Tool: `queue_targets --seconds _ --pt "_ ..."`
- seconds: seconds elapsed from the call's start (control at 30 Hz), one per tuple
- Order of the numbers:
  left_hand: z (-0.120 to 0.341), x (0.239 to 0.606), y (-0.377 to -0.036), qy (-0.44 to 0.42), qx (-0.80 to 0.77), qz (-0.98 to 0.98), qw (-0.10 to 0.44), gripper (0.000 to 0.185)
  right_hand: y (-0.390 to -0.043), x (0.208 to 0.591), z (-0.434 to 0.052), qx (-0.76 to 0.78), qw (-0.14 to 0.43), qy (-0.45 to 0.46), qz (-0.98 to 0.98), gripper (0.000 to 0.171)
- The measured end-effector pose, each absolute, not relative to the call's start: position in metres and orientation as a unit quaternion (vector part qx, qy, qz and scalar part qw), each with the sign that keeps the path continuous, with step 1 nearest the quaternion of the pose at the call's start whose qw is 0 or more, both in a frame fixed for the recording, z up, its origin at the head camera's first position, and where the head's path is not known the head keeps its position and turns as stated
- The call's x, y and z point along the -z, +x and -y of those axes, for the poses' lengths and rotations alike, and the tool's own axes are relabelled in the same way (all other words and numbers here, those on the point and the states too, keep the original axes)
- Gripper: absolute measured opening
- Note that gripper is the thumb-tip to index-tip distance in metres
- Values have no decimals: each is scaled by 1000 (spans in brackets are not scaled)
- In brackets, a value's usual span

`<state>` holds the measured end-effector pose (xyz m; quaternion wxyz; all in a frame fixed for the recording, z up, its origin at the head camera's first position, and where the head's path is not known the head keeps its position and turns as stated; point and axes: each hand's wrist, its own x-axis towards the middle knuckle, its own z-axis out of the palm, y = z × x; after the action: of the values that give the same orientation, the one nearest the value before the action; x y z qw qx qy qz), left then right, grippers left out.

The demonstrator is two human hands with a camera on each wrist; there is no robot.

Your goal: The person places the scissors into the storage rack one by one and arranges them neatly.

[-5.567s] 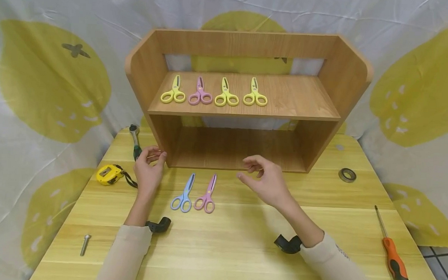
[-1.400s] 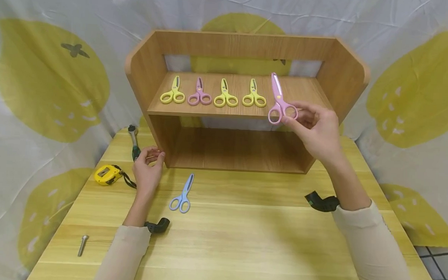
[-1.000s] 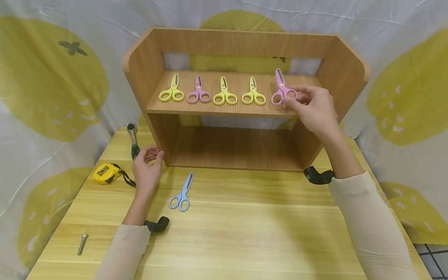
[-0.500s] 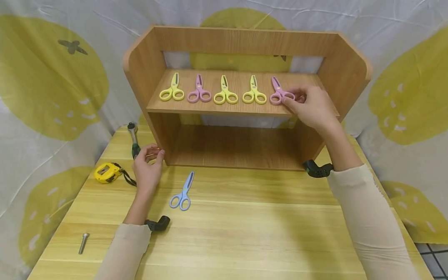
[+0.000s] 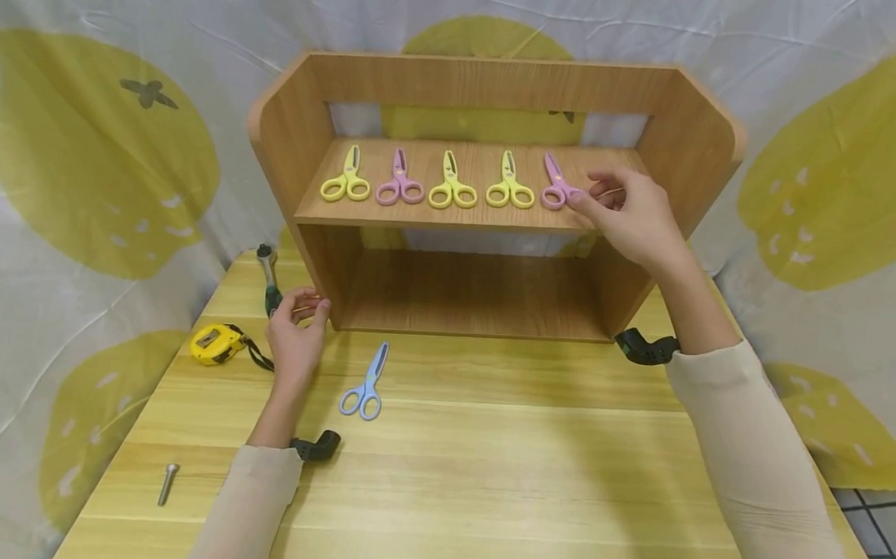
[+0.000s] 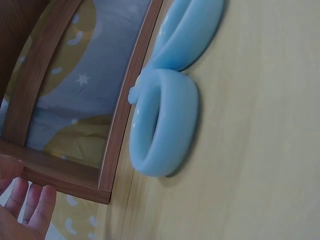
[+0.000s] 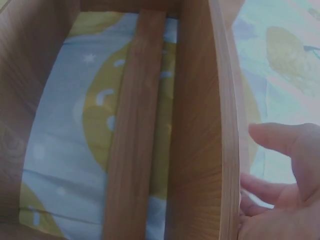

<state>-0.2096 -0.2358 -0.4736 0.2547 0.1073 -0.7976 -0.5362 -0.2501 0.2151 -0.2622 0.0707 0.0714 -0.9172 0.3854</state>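
Note:
A wooden shelf unit (image 5: 488, 223) stands at the back of the yellow table (image 5: 484, 481). On its upper shelf lie several small scissors in a row, yellow and pink. The rightmost pair is pink (image 5: 552, 184). My right hand (image 5: 620, 208) is at that pair's handles and its fingertips (image 5: 577, 199) touch them. The right wrist view shows relaxed fingers (image 7: 280, 142) beside the shelf board (image 7: 225, 125) and no scissors. My left hand (image 5: 299, 327) rests on the table at the unit's lower left corner, fingers loosely curled, holding nothing. Blue scissors (image 5: 366, 384) (image 6: 165, 125) lie just right of it.
A yellow tape measure (image 5: 212, 342) and a black-and-green tool (image 5: 268, 272) lie left of the left hand. A bolt (image 5: 167, 482) sits near the table's front left. The lower compartment (image 5: 477, 293) holds nothing. Patterned cloth hangs behind.
My right hand carried the pink scissors from the table up to the upper shelf and laid them at the right end of the row. The left hand stayed put.

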Motion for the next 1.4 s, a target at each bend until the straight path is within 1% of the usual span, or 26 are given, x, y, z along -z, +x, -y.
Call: queue_targets --seconds 0.07,0.23,0.3,0.37,0.57,0.9,1.07,1.27,1.4 --pt "235 473 -210 108 537 798 252 23 -243 265 -215 -404 92 66 908 68" --pt "234 473 -210 108 537 799 249 23 -219 283 -206 -466 181 74 863 56" --pt "234 473 -210 109 536 799 249 23 -208 292 -199 -483 198 90 848 50" --pt "234 472 -211 110 537 798 250 23 -199 302 -191 -494 199 105 840 47" --pt "234 472 -210 110 539 797 252 23 -176 339 -167 -500 144 148 841 43" --pt "235 473 -210 108 534 800 253 23 -161 397 -114 -518 42 179 835 42" --pt "235 473 -211 112 532 801 250 23 -154 426 -81 -515 -15 193 835 46" --pt "234 473 -211 114 532 801 249 23 -148 452 -48 -517 -60 207 828 57" --pt "235 474 -210 115 533 800 249 24 -147 466 -31 -512 -86 210 828 61"
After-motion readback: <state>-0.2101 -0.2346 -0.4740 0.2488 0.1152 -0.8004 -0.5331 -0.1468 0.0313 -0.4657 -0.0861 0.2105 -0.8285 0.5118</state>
